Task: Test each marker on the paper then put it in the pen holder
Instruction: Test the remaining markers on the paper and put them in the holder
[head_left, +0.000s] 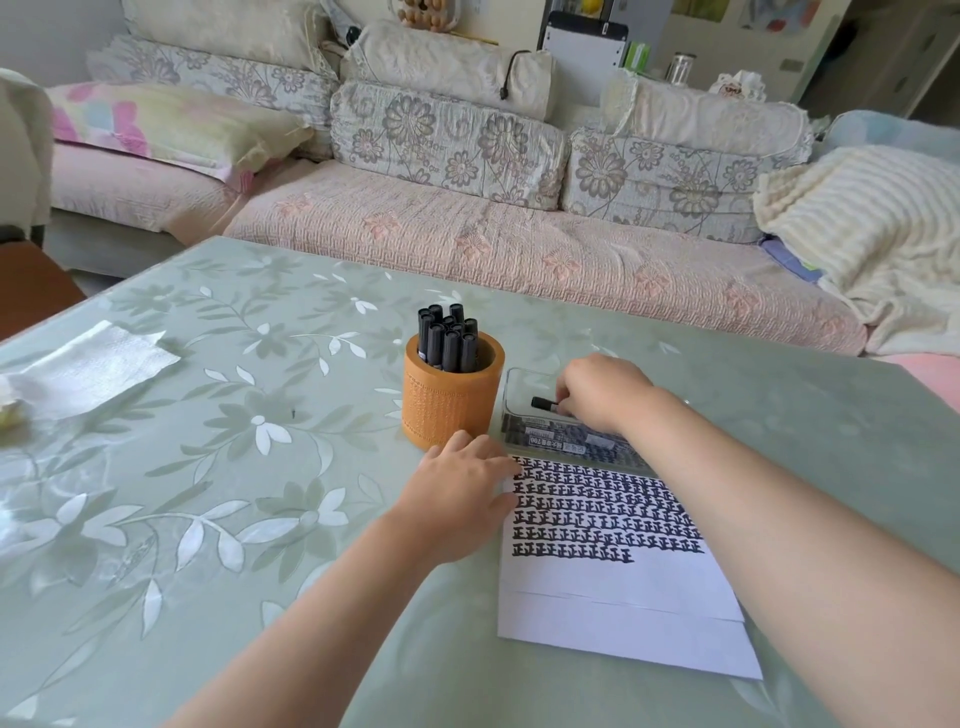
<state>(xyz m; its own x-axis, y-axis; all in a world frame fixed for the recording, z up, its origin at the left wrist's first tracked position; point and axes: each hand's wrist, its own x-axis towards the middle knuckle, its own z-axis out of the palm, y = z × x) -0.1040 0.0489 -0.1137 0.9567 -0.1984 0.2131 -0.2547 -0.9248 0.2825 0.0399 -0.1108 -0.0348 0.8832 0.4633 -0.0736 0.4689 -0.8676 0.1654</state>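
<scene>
Right hand (597, 395) pinches a black marker (543, 402) inside the clear box (511, 382), beside the orange pen holder (449, 410). Left hand (460, 493) lies flat on the paper (623, 597). Lift the marker straight out, and hold the paper down for the test.

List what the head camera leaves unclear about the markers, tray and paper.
- Clear plastic tray: how many markers are left; the right hand and forearm cover most of it.
- Black marker pinched by that hand: only one end shows.
- Orange cylindrical pen holder: its wall hides the marker bodies.
- White paper: the forearm hides its right edge; the left hand overlaps its left edge.
- Marker labels: print too small.
</scene>
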